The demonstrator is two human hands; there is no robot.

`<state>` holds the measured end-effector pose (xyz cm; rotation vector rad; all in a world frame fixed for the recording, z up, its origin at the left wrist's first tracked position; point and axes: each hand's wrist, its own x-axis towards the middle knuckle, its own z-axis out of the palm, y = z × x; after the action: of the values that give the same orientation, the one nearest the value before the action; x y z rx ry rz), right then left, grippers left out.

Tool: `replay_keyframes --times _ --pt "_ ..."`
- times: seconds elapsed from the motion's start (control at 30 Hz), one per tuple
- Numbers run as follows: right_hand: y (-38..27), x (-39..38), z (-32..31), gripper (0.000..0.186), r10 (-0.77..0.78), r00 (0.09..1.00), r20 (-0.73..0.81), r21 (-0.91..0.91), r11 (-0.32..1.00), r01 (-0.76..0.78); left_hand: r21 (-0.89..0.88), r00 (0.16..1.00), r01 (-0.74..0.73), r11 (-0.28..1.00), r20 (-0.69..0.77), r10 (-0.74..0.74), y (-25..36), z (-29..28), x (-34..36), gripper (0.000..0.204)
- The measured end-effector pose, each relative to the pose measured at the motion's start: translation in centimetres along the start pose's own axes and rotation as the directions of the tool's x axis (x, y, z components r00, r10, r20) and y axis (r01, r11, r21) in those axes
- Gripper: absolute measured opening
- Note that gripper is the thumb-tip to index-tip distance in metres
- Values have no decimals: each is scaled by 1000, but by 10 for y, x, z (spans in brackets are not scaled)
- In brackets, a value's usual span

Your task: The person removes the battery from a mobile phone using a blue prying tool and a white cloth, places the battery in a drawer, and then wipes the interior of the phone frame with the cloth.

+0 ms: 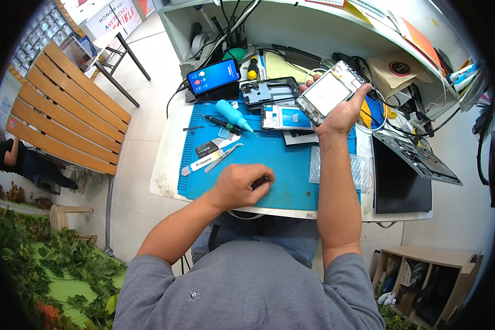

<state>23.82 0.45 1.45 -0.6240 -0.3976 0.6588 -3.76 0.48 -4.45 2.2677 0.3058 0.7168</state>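
My right hand [340, 116] is raised over the far right of the blue work mat [286, 190]. It grips an opened phone [327, 93], a pale panel with a dark edge and exposed parts. My left hand [243, 184] hovers above the mat's near edge with its fingers curled in; whatever they enclose is hidden. Beyond it lie curved tweezers [223, 158] and a white tube [200, 163]. Farther back are a light-blue squeeze bottle [232, 114], a dark pen-like tool [221, 124], an opened phone body [286, 117] and a black phone frame [270, 92].
A lit smartphone [213, 76] leans at the back left. On the right, a partly dismantled laptop [415, 157] stands beside bubble wrap [341, 168]. Cables hang under the shelf [173, 33]. A slatted wooden bench [71, 104] and a seated person [16, 154] are off to the left.
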Motion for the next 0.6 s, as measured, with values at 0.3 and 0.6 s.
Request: replay_keyframes --times 0.3,0.6 --pt "3 -6 7 84 -45 999 -2 -103 994 44 12 998 -35 999 -46 35 -1 -1 0 13" --pt "7 -8 9 86 -23 1000 11 -85 996 24 44 998 -66 997 -10 67 -2 0 -3 13"
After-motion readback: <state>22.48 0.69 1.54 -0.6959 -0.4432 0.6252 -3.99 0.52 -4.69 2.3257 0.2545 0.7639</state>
